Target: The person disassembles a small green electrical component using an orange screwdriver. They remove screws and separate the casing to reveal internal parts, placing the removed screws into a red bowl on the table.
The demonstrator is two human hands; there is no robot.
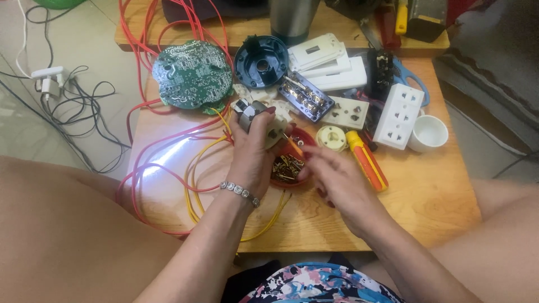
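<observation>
My left hand (252,154) grips a small cream and grey socket part (254,116), held up above the wooden table (426,207). A bracelet (240,192) sits on that wrist. My right hand (337,179) pinches a thin orange-handled tool (293,142), its tip touching the socket part. Right below both hands sits a red bowl (286,178) with several small brass screws. Yellow wires (196,168) and red wires (151,151) loop under the left hand.
A round green circuit board (192,74), a dark blue round housing (261,60), white switch plates (328,62), a white multi-socket block (398,115), a white cup (428,133) and a yellow-red screwdriver (366,160) lie on the table. Black cables and a plug (50,81) lie on the floor left.
</observation>
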